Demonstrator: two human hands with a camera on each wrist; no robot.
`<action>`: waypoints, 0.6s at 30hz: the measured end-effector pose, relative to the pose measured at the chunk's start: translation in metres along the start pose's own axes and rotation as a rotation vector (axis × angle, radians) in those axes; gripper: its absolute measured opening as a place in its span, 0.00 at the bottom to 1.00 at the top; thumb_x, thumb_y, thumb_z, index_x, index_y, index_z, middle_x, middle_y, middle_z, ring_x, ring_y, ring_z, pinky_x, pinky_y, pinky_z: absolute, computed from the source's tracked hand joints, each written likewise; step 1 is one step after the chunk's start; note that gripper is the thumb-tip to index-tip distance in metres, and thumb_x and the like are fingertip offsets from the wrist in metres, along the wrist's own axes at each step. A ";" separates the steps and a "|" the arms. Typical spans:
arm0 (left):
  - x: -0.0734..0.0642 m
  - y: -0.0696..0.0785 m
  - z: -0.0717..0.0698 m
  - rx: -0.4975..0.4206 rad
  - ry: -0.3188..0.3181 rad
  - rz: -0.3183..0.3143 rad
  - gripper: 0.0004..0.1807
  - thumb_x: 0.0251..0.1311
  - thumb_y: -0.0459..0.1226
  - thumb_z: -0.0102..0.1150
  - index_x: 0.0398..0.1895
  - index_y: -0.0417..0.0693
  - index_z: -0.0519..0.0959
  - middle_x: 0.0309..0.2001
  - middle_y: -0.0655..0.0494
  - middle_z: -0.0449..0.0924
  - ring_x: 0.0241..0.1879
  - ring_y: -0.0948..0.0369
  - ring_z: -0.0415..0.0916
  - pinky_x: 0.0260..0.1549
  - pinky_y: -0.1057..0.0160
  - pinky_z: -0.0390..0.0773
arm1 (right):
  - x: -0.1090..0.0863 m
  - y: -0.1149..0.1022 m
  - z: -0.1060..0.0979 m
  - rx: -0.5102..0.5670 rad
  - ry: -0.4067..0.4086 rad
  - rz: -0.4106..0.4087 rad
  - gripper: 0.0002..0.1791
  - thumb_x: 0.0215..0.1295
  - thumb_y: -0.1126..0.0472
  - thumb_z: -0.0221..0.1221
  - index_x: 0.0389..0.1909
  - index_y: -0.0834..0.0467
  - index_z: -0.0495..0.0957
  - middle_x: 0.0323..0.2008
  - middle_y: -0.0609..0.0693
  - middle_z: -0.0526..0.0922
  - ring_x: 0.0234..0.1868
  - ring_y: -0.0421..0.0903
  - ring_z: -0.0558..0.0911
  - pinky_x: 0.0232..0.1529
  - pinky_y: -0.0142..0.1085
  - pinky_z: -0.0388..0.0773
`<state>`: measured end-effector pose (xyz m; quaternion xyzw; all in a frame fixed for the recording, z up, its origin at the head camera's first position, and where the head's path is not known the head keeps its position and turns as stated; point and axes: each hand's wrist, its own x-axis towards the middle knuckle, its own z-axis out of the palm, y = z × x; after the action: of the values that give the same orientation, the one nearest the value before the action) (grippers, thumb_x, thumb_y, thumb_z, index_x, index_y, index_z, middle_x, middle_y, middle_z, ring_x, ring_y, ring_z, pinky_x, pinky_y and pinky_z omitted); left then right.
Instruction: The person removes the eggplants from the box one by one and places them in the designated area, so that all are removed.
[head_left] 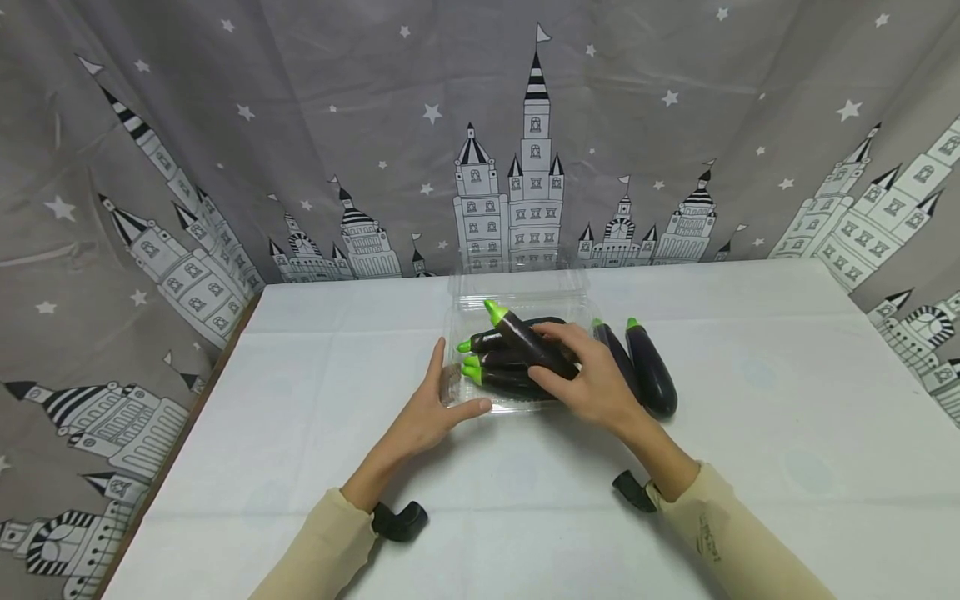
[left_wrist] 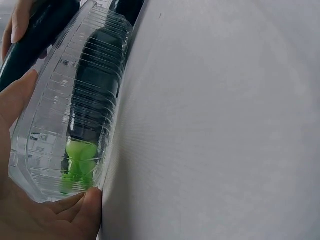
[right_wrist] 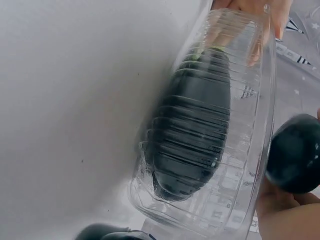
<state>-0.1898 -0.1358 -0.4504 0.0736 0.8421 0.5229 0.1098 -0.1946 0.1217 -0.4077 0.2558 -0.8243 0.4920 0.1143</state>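
Note:
My right hand (head_left: 596,379) grips a dark eggplant (head_left: 528,342) with a bright green cap, tilted over an open clear plastic container (head_left: 517,407). Its rounded end (right_wrist: 295,152) shows beside the container's rim in the right wrist view. Inside the container lie several more eggplants (head_left: 510,381), their green caps toward the left. My left hand (head_left: 427,412) holds the container's left end, thumb along the front and fingers at the side. The left wrist view shows its fingertips (left_wrist: 91,200) at the container's lower corner, close to a green cap seen through the ribbed wall.
Two eggplants (head_left: 652,371) lie on the white-covered table (head_left: 787,400) just right of the container. The container's clear lid (head_left: 517,279) stands open at the back. Behind the table hangs a grey curtain (head_left: 637,67) with castles and stars.

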 end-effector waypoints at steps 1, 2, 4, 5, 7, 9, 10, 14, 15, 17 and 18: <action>0.000 0.000 0.000 -0.001 0.000 0.002 0.66 0.54 0.55 0.71 0.79 0.56 0.28 0.75 0.41 0.52 0.74 0.45 0.47 0.68 0.40 0.47 | 0.000 0.000 0.000 0.010 0.008 0.000 0.27 0.60 0.63 0.68 0.61 0.58 0.75 0.50 0.54 0.80 0.46 0.48 0.78 0.43 0.43 0.77; 0.000 0.000 0.000 -0.001 0.001 0.002 0.66 0.54 0.55 0.71 0.79 0.56 0.28 0.75 0.41 0.52 0.74 0.45 0.48 0.68 0.39 0.47 | 0.000 0.000 0.000 0.019 0.014 0.002 0.27 0.60 0.63 0.68 0.62 0.58 0.75 0.49 0.54 0.79 0.46 0.48 0.78 0.42 0.43 0.77; -0.001 0.001 0.000 -0.001 0.002 0.004 0.66 0.54 0.55 0.71 0.79 0.56 0.28 0.75 0.41 0.52 0.74 0.45 0.48 0.68 0.39 0.47 | -0.001 0.000 -0.001 0.034 0.025 0.005 0.28 0.61 0.64 0.66 0.63 0.58 0.74 0.48 0.55 0.79 0.46 0.49 0.77 0.40 0.44 0.77; -0.001 0.001 0.000 0.001 0.003 0.003 0.66 0.54 0.54 0.71 0.79 0.55 0.28 0.75 0.40 0.52 0.74 0.45 0.48 0.68 0.39 0.47 | -0.001 0.000 -0.001 0.041 0.026 0.009 0.28 0.62 0.64 0.66 0.64 0.57 0.74 0.48 0.55 0.79 0.47 0.49 0.77 0.40 0.45 0.77; -0.001 0.001 0.000 -0.001 0.004 -0.001 0.66 0.54 0.54 0.71 0.79 0.56 0.28 0.75 0.41 0.53 0.74 0.46 0.49 0.68 0.40 0.47 | -0.002 0.000 -0.002 0.045 0.027 0.013 0.28 0.63 0.63 0.64 0.65 0.55 0.73 0.49 0.54 0.78 0.47 0.49 0.77 0.38 0.45 0.77; 0.000 0.000 0.000 -0.002 0.004 -0.005 0.66 0.54 0.54 0.71 0.79 0.57 0.29 0.75 0.41 0.53 0.74 0.46 0.49 0.68 0.40 0.47 | -0.003 0.000 -0.003 0.056 0.026 0.024 0.28 0.63 0.63 0.63 0.66 0.53 0.73 0.49 0.54 0.78 0.46 0.49 0.77 0.37 0.43 0.77; 0.000 0.000 0.000 -0.005 0.004 -0.004 0.66 0.54 0.54 0.71 0.79 0.56 0.29 0.75 0.41 0.53 0.74 0.46 0.49 0.68 0.40 0.47 | -0.003 -0.001 -0.003 0.065 0.026 0.029 0.28 0.63 0.64 0.62 0.66 0.53 0.74 0.49 0.54 0.77 0.45 0.49 0.77 0.36 0.43 0.78; 0.000 -0.002 0.000 -0.005 -0.002 0.001 0.65 0.55 0.53 0.70 0.79 0.56 0.29 0.75 0.40 0.51 0.74 0.44 0.47 0.68 0.39 0.46 | -0.004 -0.003 -0.004 0.107 0.018 0.061 0.28 0.64 0.65 0.62 0.67 0.54 0.73 0.48 0.55 0.76 0.45 0.51 0.76 0.37 0.40 0.81; 0.000 -0.002 0.000 -0.007 -0.002 0.002 0.65 0.55 0.53 0.70 0.79 0.56 0.29 0.76 0.40 0.51 0.74 0.45 0.47 0.68 0.39 0.45 | -0.005 -0.003 -0.005 0.117 0.017 0.070 0.28 0.64 0.65 0.63 0.67 0.55 0.73 0.48 0.56 0.76 0.45 0.51 0.77 0.38 0.40 0.82; 0.000 -0.001 0.000 -0.006 -0.005 0.004 0.65 0.55 0.53 0.70 0.79 0.56 0.29 0.76 0.40 0.50 0.74 0.45 0.46 0.68 0.39 0.45 | -0.006 -0.002 -0.006 0.136 0.013 0.091 0.29 0.64 0.65 0.64 0.67 0.56 0.72 0.49 0.57 0.75 0.47 0.53 0.77 0.40 0.41 0.82; 0.000 -0.001 0.000 -0.007 -0.006 0.005 0.65 0.55 0.53 0.70 0.79 0.56 0.29 0.76 0.40 0.50 0.74 0.45 0.46 0.68 0.39 0.45 | -0.006 -0.002 -0.006 0.143 0.012 0.104 0.30 0.64 0.64 0.65 0.68 0.56 0.71 0.49 0.58 0.75 0.48 0.54 0.77 0.41 0.42 0.82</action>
<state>-0.1899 -0.1367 -0.4515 0.0768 0.8397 0.5259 0.1115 -0.1890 0.1280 -0.4058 0.2171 -0.7985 0.5564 0.0752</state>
